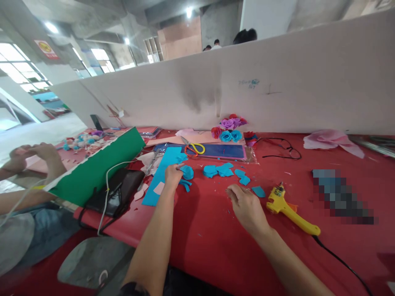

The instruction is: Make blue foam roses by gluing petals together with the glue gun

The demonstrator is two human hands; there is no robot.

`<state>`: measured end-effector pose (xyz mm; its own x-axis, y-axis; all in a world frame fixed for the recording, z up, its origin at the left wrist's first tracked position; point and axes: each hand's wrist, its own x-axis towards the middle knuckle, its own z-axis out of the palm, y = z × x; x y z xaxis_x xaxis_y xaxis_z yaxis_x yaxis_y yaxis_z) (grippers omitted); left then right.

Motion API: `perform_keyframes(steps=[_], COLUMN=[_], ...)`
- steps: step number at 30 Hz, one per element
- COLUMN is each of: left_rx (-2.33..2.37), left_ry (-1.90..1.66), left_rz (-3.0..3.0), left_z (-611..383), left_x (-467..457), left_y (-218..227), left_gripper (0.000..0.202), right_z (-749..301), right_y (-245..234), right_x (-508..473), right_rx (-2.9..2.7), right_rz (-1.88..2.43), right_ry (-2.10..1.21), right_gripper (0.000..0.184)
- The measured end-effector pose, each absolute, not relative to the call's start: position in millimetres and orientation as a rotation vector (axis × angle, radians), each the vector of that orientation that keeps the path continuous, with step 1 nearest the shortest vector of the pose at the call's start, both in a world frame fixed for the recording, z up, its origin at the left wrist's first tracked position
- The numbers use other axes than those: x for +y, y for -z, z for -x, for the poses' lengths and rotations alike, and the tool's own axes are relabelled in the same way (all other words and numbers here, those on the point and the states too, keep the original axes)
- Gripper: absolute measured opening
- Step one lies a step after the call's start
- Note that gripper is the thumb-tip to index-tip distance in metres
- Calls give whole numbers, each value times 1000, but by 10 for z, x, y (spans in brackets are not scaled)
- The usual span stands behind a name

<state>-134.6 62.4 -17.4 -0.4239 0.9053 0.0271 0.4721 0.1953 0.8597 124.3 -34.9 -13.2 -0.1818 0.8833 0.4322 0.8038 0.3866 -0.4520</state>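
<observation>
My left hand (173, 176) is closed in a pinch at the edge of a rounded blue paper petal (187, 172). Curled blue paper strips (186, 185) hang or lie just below it. My right hand (245, 203) rests low over the red table, its fingers bent together; whatever they may hold is hidden. Loose blue petals lie beyond my hands, among them a small stack (210, 171) and a single petal (258, 191) beside my right hand. A blue paper sheet (165, 164) lies under and left of my left hand.
A yellow glue gun (286, 209) with a cord lies right of my right hand. Scissors (194, 148), finished paper roses (230, 129) and glasses (286, 150) lie farther back. A green divider (101, 168) stands left, a black bag (120, 191) beside it; another person's hands (37, 156) are beyond.
</observation>
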Motion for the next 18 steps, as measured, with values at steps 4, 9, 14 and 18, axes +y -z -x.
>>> perform_keyframes(steps=[4, 9, 14, 18], left_rx=[2044, 1944, 1217, 988], left_ry=[-1190, -1404, -1377, -1138], left_rz=[-1332, -1228, -836, -858], left_z=[1331, 1245, 972, 627], left_x=[629, 570, 401, 271], left_y=[167, 18, -269, -408], left_gripper=[13, 5, 23, 30], right_z=[-1236, -1252, -1247, -1240], right_y=[121, 123, 142, 98], right_x=[-346, -319, -316, -338], right_rx=[-1955, -1832, -1853, -1855], right_rz=[1424, 1389, 1394, 1331], right_ry=[-193, -395, -498, -630], right_gripper=[18, 9, 13, 20])
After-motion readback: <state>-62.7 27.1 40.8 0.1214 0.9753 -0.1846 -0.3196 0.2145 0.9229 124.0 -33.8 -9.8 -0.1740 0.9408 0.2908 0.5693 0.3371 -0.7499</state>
